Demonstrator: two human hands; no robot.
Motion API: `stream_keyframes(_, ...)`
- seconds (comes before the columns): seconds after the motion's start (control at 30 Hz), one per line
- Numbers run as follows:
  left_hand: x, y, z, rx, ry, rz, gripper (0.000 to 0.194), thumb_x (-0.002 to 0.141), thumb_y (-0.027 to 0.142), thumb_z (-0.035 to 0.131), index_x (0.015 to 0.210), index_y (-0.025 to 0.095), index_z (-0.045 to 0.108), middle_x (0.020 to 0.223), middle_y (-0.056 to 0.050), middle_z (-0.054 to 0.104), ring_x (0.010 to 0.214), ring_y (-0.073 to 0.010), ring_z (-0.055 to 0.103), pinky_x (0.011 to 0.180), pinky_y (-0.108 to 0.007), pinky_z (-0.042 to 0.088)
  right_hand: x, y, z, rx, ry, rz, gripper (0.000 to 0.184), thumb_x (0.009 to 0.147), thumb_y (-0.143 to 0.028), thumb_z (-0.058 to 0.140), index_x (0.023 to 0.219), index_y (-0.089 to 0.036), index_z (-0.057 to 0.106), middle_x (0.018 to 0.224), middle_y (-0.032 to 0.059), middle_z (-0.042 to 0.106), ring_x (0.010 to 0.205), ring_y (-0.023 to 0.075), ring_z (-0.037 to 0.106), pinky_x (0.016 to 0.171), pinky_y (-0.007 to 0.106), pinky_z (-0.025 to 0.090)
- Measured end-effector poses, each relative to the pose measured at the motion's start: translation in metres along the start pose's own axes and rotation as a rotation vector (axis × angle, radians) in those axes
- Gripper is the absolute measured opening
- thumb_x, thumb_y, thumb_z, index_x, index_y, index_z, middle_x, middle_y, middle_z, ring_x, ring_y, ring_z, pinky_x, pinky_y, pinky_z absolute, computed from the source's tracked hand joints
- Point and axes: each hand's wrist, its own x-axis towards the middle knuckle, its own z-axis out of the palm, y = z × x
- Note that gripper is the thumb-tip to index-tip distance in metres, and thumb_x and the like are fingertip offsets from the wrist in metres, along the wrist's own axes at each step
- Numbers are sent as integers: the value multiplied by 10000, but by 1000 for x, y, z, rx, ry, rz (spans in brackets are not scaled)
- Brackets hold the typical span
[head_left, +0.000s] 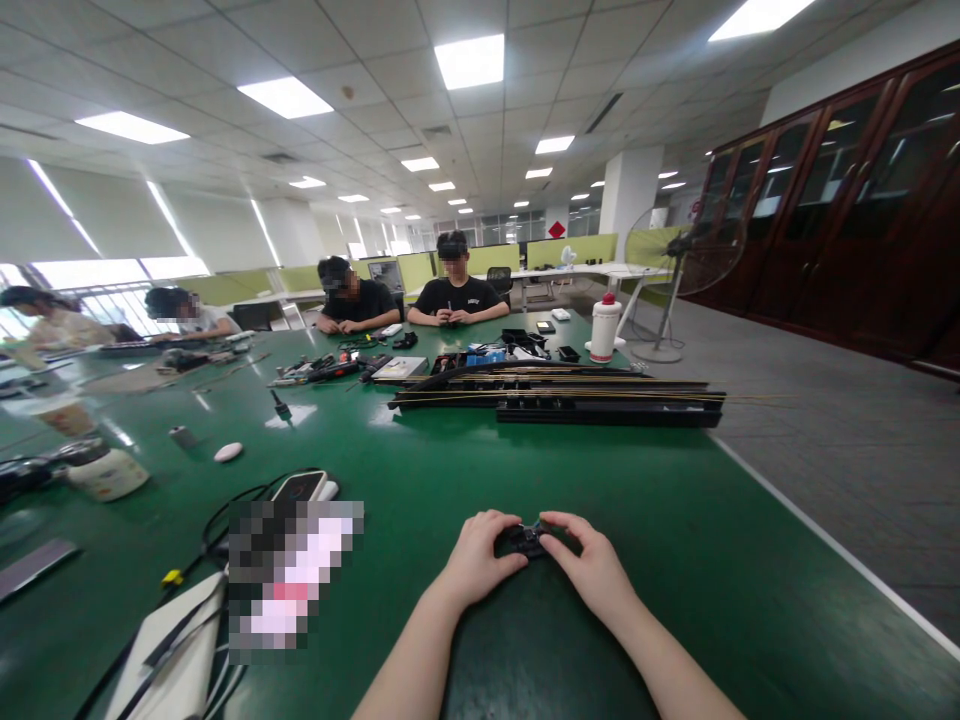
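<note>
A small black part [526, 540] with a bit of blue-green along its upper edge sits between my hands, low over the green table. Its exact kind is too small to make out. My left hand [482, 553] curls around its left end, thumb below and fingers above. On the other end, my right hand [589, 560] pinches it between thumb and forefinger. The fingers partly cover the part.
Long black rails with thin brass-coloured rods [611, 408] lie across the green table [420, 470]. To the left are a pixelated screen, a white power bank [169, 650], cables and a pinkish-white oval object [229, 452]. A white bottle [604, 330] stands at the back. Several people sit beyond.
</note>
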Motion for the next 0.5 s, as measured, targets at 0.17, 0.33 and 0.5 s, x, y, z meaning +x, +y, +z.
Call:
stream_keyframes(0.17,1,0,1,-4,14,4,418,670,258,695,1073,226,591,1011,-31,618,950,-215,538,864,-347,403,-2,-2,-1,-332,-154,-174,206,740,-219,585,924,-237,677,1043,63,661,1045,232,548,947,416,391)
stream_keyframes(0.33,1,1,1,7,15,7,395,696,280,673,1080,237,590,1004,-32,626,950,-220,545,858,-350,408,0,1,-1,-495,-238,-149,218,744,-210,584,935,-259,677,1121,53,636,1102,238,518,961,430,363)
stream_keyframes(0.5,0,1,2,-2,14,14,414,700,274,667,1103,243,580,1029,-34,616,967,-219,538,874,-354,403,1,3,-2,-488,-243,-109,238,738,-229,590,961,-249,675,1142,61,630,1102,230,530,973,414,355)
